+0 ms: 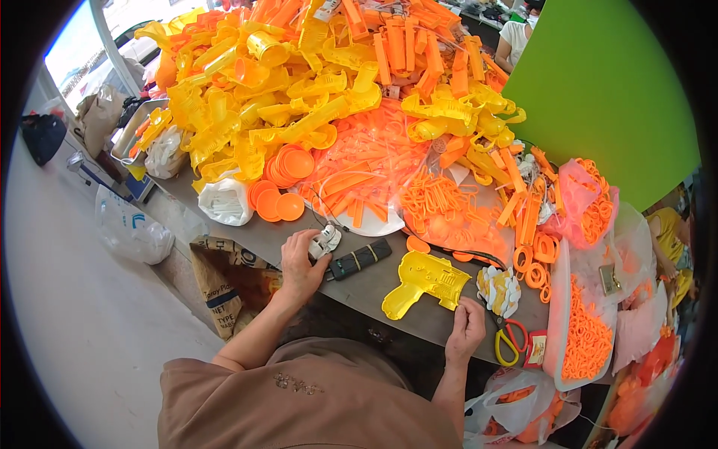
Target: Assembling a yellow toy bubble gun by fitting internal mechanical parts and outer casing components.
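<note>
A small white part (324, 241) with thin dark wires is pinched in the fingers of my left hand (301, 263), above the near edge of the table. My right hand (465, 331) grips a yellow toy-gun shell half (425, 284) by its right end. The shell's hollow, ribbed inside faces up, and its handle points to the lower left. Between the hands lies a black, tape-wrapped bar (360, 260) with yellowish bands around it, close to my left fingertips.
Yellow shell parts (232, 120) and orange pieces (407, 49) heap up across the table (359, 292). Orange discs (290, 206) lie left. Scissors (510, 343) and a bin of orange rings (587, 337) are at right. A green panel (606, 97) stands behind; other people are partly visible.
</note>
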`<state>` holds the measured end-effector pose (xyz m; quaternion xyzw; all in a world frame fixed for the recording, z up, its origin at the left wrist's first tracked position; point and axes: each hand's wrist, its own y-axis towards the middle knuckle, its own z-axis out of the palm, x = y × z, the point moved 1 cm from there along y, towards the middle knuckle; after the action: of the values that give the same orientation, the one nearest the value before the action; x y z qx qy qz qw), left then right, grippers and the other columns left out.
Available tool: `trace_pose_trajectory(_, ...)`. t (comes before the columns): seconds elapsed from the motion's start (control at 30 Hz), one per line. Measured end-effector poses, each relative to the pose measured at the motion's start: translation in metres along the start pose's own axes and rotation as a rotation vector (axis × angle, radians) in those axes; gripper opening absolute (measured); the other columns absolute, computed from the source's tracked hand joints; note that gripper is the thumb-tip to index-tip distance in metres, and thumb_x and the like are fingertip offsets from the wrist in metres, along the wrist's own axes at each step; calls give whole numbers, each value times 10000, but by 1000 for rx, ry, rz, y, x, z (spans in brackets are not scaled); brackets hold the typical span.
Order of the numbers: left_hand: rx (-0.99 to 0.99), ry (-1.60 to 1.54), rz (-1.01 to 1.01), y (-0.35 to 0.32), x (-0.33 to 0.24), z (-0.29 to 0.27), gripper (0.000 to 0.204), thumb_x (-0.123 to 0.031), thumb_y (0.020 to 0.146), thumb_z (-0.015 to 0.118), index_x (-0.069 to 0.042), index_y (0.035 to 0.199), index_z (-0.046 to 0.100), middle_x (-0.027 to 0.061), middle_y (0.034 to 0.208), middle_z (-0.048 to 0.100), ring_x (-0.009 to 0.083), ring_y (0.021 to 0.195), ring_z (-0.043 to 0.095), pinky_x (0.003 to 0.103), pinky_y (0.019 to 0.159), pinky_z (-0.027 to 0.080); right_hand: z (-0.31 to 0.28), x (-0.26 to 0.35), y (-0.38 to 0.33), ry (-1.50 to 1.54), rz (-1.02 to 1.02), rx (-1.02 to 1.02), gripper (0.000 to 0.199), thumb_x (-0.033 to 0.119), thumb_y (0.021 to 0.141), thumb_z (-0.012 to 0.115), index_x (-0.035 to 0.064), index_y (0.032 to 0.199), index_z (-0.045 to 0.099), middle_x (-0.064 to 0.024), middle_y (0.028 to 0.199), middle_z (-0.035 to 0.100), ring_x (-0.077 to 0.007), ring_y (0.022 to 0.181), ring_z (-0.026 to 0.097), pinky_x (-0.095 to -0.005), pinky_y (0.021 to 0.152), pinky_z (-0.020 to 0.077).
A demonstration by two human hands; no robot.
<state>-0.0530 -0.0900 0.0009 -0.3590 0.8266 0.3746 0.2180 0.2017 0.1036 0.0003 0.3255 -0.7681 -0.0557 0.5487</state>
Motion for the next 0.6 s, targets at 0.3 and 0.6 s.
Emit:
trace_pose_trajectory(0.3, 28, -25, 36, 2, 4, 6, 482, -36, 660, 739, -43, 1105, 552, 140, 1058, 574, 333, 1015, 534, 388, 882, 407, 0, -3, 0, 4, 3, -46, 85, 8, 880, 569, -39, 942, 602, -116, 952, 621, -200, 865, 587, -283, 777, 465)
trace_pose_trajectory(0.6, -31, -102, 30, -6, 30, 10, 491, 30, 687, 697, -14, 1152, 547, 156, 1063, 568, 328, 1026, 544, 389, 911, 405, 4, -4, 2, 14, -102, -109, 96, 7, 807, 642, 1, 885, 587, -136, 895, 613, -315, 847, 595, -367, 742, 485)
